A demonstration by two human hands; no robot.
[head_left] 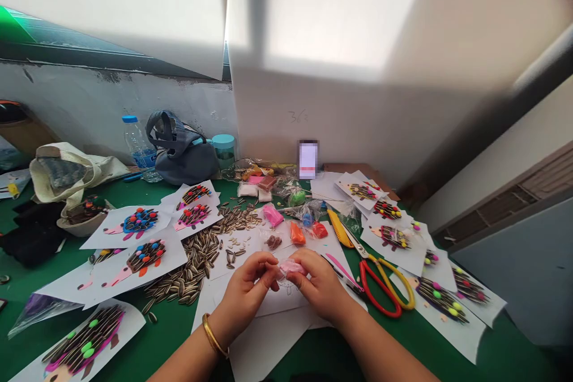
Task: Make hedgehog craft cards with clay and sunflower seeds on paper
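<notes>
We log sunflower seeds (192,265) left of the paper sheet (286,304), scissors (380,286) right of it, and a water bottle (138,143) far left by the wall (89,107).

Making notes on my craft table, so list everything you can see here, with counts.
Green tabletop: one, green, under everything.
Striped sunflower seeds: many, black and white, loose heap left of centre.
Paper sheets with seed-and-clay pictures: about twelve, white with bright dots, spread left and right.
Scissors with looped handles: one pair, red and yellow, right of the hands.
Utility knife: one, yellow, beyond the scissors.
Bagged modelling clay: several packets, pink, orange and red, centre back.
Plastic water bottle: one, blue cap, by the wall, left.
Fabric handbag: one, grey, beside the bottle.
Canvas tote bag: one, cream, far left.
Pink modelling clay lump: one, pink, at the fingertips.
Left hand: one, centre, fingertips beside the clay.
Gold bangle: one, gold, on the left wrist.
Right hand: one, centre, pinching the clay.
</notes>
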